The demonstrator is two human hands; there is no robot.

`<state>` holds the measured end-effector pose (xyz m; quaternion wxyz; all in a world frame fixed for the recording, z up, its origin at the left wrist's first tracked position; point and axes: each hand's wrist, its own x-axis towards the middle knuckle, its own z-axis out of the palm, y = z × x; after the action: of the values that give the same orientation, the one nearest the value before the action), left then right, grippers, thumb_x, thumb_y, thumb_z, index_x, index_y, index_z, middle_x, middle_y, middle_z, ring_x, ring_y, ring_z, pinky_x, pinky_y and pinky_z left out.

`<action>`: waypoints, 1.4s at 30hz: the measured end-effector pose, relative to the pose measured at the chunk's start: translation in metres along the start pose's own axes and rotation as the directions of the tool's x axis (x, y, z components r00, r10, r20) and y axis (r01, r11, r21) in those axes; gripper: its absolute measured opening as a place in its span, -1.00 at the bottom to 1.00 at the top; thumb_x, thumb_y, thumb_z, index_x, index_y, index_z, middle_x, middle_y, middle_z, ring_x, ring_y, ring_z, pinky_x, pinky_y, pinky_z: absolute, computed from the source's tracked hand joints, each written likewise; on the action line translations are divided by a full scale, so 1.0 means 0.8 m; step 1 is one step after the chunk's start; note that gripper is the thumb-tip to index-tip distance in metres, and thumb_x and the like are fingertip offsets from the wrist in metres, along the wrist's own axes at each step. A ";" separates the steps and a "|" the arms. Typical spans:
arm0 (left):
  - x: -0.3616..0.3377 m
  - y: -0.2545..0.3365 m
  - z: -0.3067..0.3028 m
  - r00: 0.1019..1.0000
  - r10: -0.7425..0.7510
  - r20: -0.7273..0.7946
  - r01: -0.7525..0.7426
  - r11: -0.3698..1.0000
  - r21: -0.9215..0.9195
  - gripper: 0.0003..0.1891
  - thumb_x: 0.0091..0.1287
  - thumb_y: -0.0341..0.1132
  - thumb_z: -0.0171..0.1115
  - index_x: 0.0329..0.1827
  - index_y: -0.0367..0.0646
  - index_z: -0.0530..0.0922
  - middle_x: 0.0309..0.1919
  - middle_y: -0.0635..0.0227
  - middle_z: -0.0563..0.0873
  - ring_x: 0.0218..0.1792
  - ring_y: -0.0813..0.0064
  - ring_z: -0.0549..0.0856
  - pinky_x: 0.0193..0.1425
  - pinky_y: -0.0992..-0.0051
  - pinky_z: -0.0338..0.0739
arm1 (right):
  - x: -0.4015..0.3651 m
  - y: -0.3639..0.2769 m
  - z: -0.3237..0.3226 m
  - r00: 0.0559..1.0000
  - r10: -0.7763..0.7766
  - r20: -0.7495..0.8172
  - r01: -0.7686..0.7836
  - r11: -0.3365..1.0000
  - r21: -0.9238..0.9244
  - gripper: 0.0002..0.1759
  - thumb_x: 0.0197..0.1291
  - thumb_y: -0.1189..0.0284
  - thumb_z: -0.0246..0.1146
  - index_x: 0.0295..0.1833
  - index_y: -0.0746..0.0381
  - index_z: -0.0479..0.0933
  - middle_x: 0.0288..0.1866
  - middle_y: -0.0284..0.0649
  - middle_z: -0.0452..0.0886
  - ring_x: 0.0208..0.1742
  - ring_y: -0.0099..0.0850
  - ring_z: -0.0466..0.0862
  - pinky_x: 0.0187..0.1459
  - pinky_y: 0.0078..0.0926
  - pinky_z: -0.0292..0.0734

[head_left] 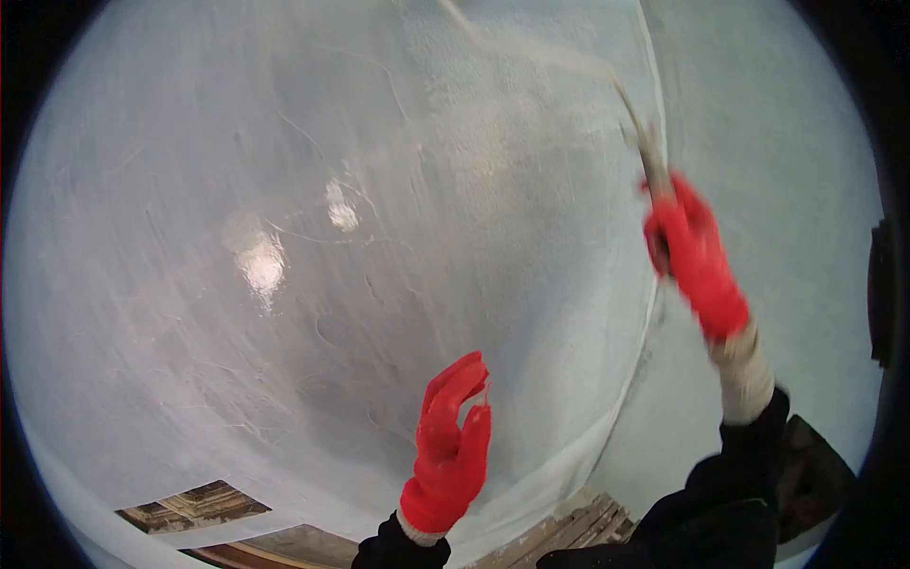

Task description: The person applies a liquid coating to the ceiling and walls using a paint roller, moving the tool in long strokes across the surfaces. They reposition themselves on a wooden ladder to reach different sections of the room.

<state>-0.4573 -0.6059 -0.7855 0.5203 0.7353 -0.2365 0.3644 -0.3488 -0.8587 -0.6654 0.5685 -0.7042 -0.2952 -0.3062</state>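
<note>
My right hand (697,251), in a red rubber-coated glove, is wrapped round the handle of a paint roller (654,166). The roller's wire frame bends up and left to a pale head (540,52), smeared by motion, over the upper part of a large curved greyish-white surface (360,284). Wet-looking gloss and loose thin fibres show on this surface. Lower down, my left hand (450,450), gloved in red too, is raised in front of the surface with its fingers curved and a gap to the thumb. A thin strand shows near its fingertips.
A pale sheet edge (637,365) runs down the right side, beside a smooth grey-green surface (768,171). Wooden slats (583,531) lie at the bottom. A rectangular opening (194,505) at lower left shows brown boards. Something dark (882,294) stands at the far right.
</note>
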 end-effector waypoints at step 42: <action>-0.217 -0.084 -0.078 0.784 -0.516 0.345 0.516 0.851 0.099 -0.73 0.32 -0.58 -0.03 0.05 -0.24 0.48 0.05 0.13 0.54 -0.08 0.37 0.61 0.04 0.43 0.49 | -0.685 0.333 0.168 0.402 0.843 0.357 -0.617 0.537 -0.574 -0.67 0.16 0.10 0.11 -0.20 0.14 0.54 -0.28 0.02 0.61 -0.17 0.02 0.59 -0.13 -0.02 0.42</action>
<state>-0.5345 -0.5295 -0.9488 0.5479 0.8254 -0.1177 0.0676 -0.4823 -0.8118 -1.2730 0.3825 -0.9061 -0.0518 0.1731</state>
